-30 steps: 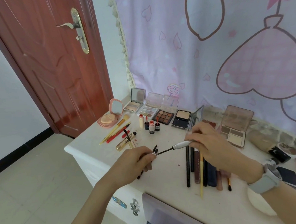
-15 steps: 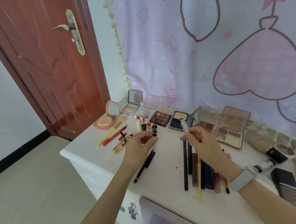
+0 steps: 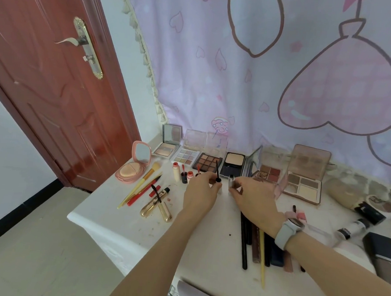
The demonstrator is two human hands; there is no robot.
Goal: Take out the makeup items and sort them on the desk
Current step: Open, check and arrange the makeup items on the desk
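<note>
Moved: both hands have travelled up the table toward the palette row; a second ago they were nearer the front edge with wand and tube drawn apart and lying flat, and now both pieces stand upright, close together.
Left hand: the left hand (image 3: 202, 191) pinches the cap end of the mascara wand (image 3: 217, 171), its dark brush pointing up.
Right hand: the right hand (image 3: 253, 196) has its fingers curled round the silver mascara tube (image 3: 231, 181), open mouth up, just beside the wand.
Grip: both clamped, one on the wand, one on the tube.
Where it sits: the pair hovers at the table (image 3: 109, 218), in front of the brown palette (image 3: 209, 162) and the dark compact (image 3: 233, 165), right of the little bottles (image 3: 184, 175).
Step in hand: by my read, standing the opened mascara among the small upright items.
Doing it well: set the tube base flat before letting go; keep the brush off the palettes; leave a gap to the bottles so nothing topples.
Risk: a narrow tube tips easily, and a wet brush smears.
Also changed: the head has dipped closer, and the pencils (image 3: 245, 243) now lie under the right forearm rather than beside the hand.
Elsewhere: the gold mascara (image 3: 156, 204) and the pink compact (image 3: 132, 167) lie at left as before.
</note>
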